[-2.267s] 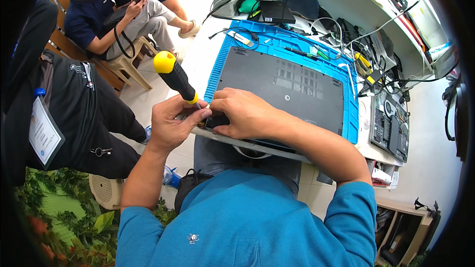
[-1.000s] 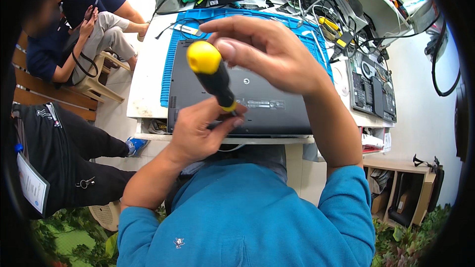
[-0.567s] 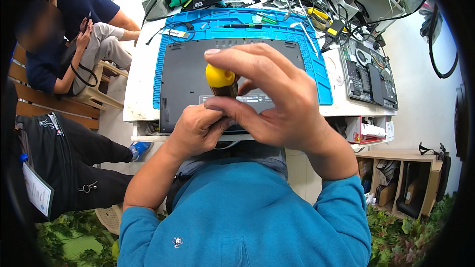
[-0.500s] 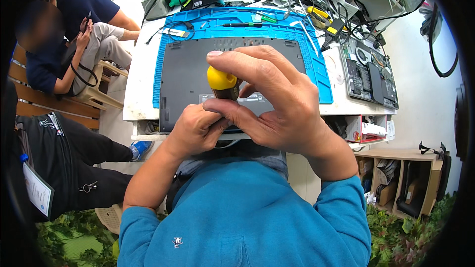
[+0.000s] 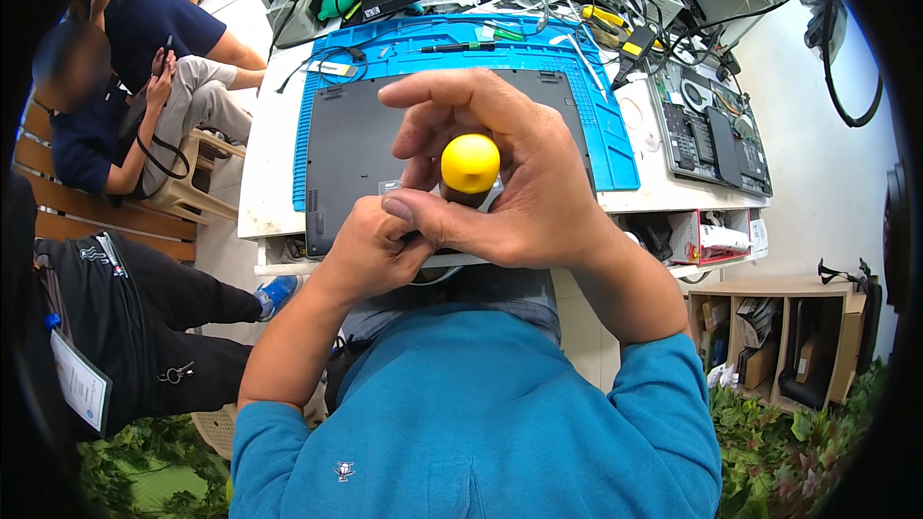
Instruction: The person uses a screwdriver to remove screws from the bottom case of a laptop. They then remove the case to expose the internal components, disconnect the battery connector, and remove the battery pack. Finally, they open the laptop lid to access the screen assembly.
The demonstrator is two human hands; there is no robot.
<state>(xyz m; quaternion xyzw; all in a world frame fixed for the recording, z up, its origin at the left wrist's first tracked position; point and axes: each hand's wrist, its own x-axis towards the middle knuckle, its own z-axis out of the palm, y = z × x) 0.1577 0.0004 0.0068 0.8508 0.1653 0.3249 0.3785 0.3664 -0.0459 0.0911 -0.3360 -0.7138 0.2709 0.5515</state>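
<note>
A screwdriver [image 5: 470, 165] with a yellow-capped, dark handle stands nearly end-on to view, over the near edge of a dark laptop [image 5: 351, 144] lying bottom side up. My right hand [image 5: 524, 183] is curled around the handle, its thumb below and its index finger reaching out above the cap. The screwdriver's shaft and tip are hidden by my hands. My left hand [image 5: 373, 248] is closed at the laptop's near edge, its fingertips meeting my right thumb. What those fingers pinch does not show.
Under the laptop lies a blue work mat [image 5: 615, 159]. An opened laptop [image 5: 711, 135] sits to the right. Cables, yellow-handled pliers [image 5: 606, 17] and a pen-like tool [image 5: 458, 47] lie at the back. People sit at the left; a shelf unit [image 5: 779, 293] stands at the lower right.
My right hand has shifted its fingers around the handle, the index finger moving left and off the cap. The yellow cap has moved right and now faces up more. My left hand stays put.
</note>
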